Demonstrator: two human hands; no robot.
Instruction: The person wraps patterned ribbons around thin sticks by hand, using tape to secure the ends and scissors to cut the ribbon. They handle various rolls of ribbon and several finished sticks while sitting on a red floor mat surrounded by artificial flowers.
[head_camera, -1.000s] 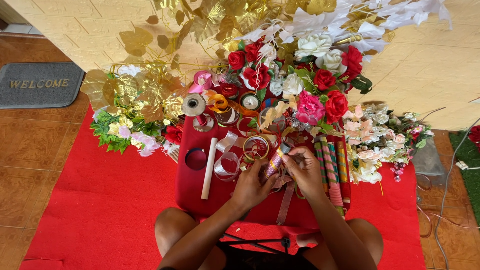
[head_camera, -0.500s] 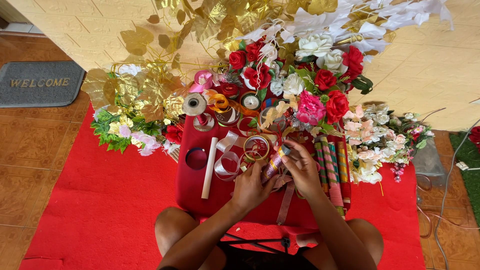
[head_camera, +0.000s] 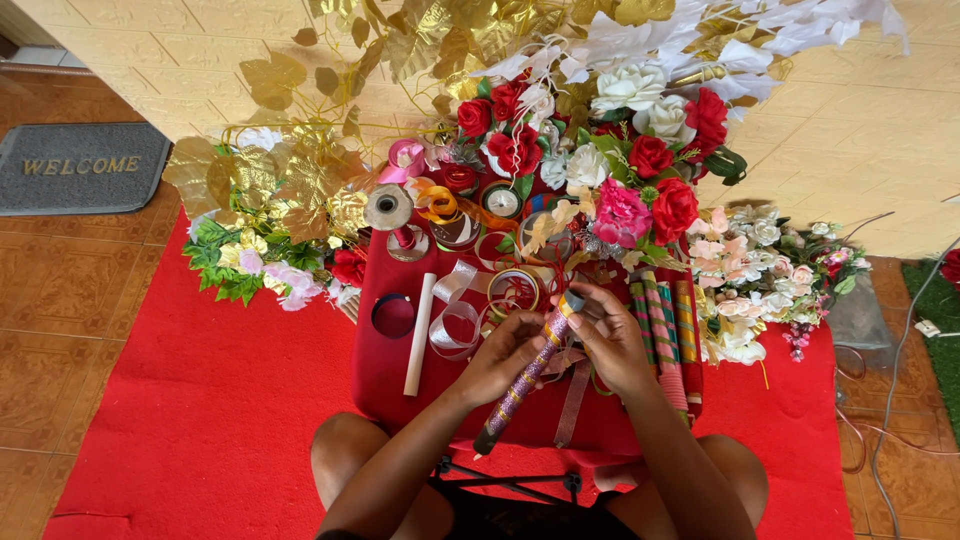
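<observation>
A long stick wrapped in glittery purple and gold ribbon (head_camera: 528, 372) slants from lower left to upper right over a small table draped in red cloth (head_camera: 385, 365). My left hand (head_camera: 503, 358) grips the stick around its middle. My right hand (head_camera: 608, 338) holds its upper end, fingers pinched at the tip. Both hands hover above loose silver and pink ribbon loops (head_camera: 455, 320) and ribbon spools (head_camera: 512, 288) lying on the cloth.
Several more wrapped sticks (head_camera: 662, 325) lie to the right of my hands. A white rod (head_camera: 420, 333), a dark ring (head_camera: 393, 314) and a spool on a stand (head_camera: 389, 210) sit left. Artificial red, white and pink flowers (head_camera: 620, 150) and gold leaves (head_camera: 300, 175) crowd the back. Red carpet (head_camera: 180, 420) covers the floor.
Both hands have stayed over the table; the wrapped stick now shows at full length between them, with the right hand's fingers working at its top end.
</observation>
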